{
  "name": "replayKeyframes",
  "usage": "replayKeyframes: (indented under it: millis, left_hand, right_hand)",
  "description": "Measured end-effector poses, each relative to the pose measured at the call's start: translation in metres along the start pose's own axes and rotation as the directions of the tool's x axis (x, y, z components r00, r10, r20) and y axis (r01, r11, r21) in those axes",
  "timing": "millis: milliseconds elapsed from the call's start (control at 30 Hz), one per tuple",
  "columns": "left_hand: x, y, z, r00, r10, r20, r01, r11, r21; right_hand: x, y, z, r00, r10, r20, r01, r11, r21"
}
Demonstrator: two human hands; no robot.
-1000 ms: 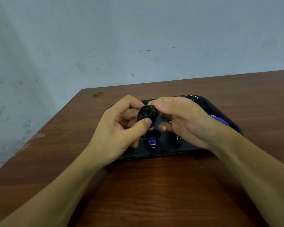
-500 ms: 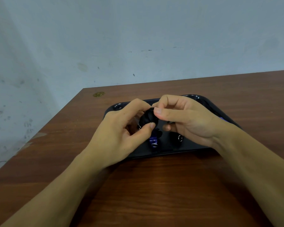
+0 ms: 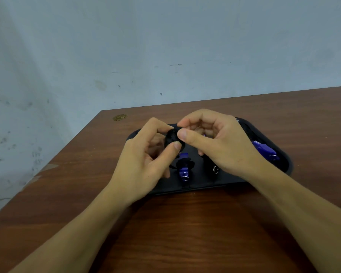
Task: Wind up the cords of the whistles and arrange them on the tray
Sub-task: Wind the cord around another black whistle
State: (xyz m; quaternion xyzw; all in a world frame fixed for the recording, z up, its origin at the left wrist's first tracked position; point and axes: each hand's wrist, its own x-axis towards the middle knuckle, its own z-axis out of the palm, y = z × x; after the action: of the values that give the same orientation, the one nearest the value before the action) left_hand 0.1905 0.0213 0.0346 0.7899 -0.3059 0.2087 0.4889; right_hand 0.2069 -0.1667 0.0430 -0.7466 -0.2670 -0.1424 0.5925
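Both hands are up over the black tray [image 3: 282,170], working one whistle. My left hand [image 3: 144,164] has its grip clamped on the black wound bundle [image 3: 172,137], thumb tip on the near side, index curled over the far side. My right hand [image 3: 215,142] pinches in from the right, thumb and index closed at the bundle's right edge. I judge that's the cord end being tucked, but the cord itself is too dark to make out. The whistle body inside the wrap is hidden, so I can't tell its long axis.

Key relation: the bundle sits between the two grips, above the far-left part of the tray and off its floor. Both hands touch it, but the left one carries it, so the left is the one to set it down. Free tray floor lies just below and to the near side of the bundle.

Already on the tray: a blue whistle with wound cord [image 3: 183,168] near the front edge, long axis running near-far. A metal ring [image 3: 215,169] shows just right of it, its whistle hidden under my right hand. Another blue whistle [image 3: 264,149] is at the right end, lying slantwise.

Left wrist is bent inward, palm facing right. Right palm faces left and down. Both forearms are over the bench [image 3: 165,233].
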Motion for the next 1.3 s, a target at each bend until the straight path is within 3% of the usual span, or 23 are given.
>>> replayKeyframes:
  millis: [200, 533, 700, 867, 967, 1100, 1200, 1300]
  left_hand:
    - [0.001, 0.002, 0.000, 1.000, 0.006, -0.021, -0.007, 0.997, -0.072]
    - [0.000, -0.003, -0.001, 0.999, 0.009, 0.034, -0.005, 0.993, -0.114]
    - [0.000, -0.002, -0.001, 0.999, 0.019, 0.050, -0.013, 0.993, -0.116]
    - [0.000, 0.000, -0.002, 0.998, -0.015, 0.069, 0.021, 0.996, -0.085]
    - [0.001, -0.003, -0.003, 0.994, -0.018, 0.106, 0.027, 0.996, -0.084]
    - [0.002, -0.007, -0.003, 0.991, -0.052, 0.123, 0.071, 0.985, -0.155]
    - [0.003, -0.006, -0.001, 0.991, -0.058, 0.117, 0.079, 0.980, -0.183]
    - [0.003, -0.005, -0.001, 0.994, -0.047, 0.100, 0.069, 0.970, -0.233]
  right_hand:
    - [-0.001, -0.001, 0.000, 0.987, -0.144, -0.070, 0.137, 0.986, -0.098]
    - [0.000, -0.002, 0.003, 0.977, -0.193, -0.091, 0.186, 0.979, -0.080]
    - [-0.003, -0.007, 0.006, 0.964, -0.243, -0.105, 0.226, 0.962, -0.153]
    - [-0.003, -0.008, 0.008, 0.978, -0.184, -0.097, 0.172, 0.978, -0.115]
    - [-0.004, -0.008, 0.006, 0.972, -0.230, -0.053, 0.210, 0.947, -0.243]
    - [-0.003, -0.008, 0.008, 0.931, -0.363, 0.027, 0.336, 0.827, -0.451]
    - [-0.002, -0.005, 0.008, 0.942, -0.336, 0.007, 0.309, 0.859, -0.409]
    - [-0.005, -0.003, 0.008, 0.965, -0.263, 0.010, 0.258, 0.936, -0.238]
